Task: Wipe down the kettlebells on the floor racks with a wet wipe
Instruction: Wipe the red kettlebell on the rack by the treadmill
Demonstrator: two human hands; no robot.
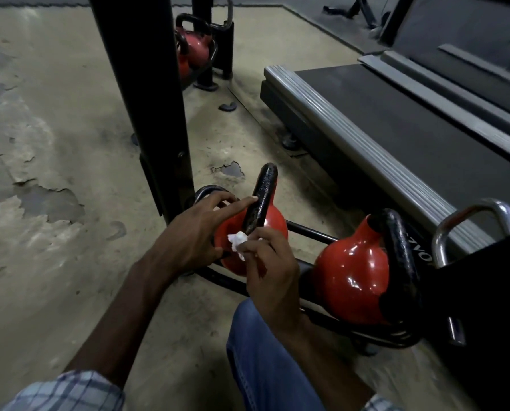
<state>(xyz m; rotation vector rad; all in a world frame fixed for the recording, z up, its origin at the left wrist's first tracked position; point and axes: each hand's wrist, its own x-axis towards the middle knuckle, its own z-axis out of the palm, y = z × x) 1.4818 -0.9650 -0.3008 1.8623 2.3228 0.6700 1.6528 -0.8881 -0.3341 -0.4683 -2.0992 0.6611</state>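
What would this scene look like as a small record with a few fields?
place: gym floor beside a treadmill
left hand: cups the red body of the first kettlebell, index finger on its black handle
right hand: pinches a white wet wipe against the handle's base
second kettlebell: red, on the same floor rack, untouched
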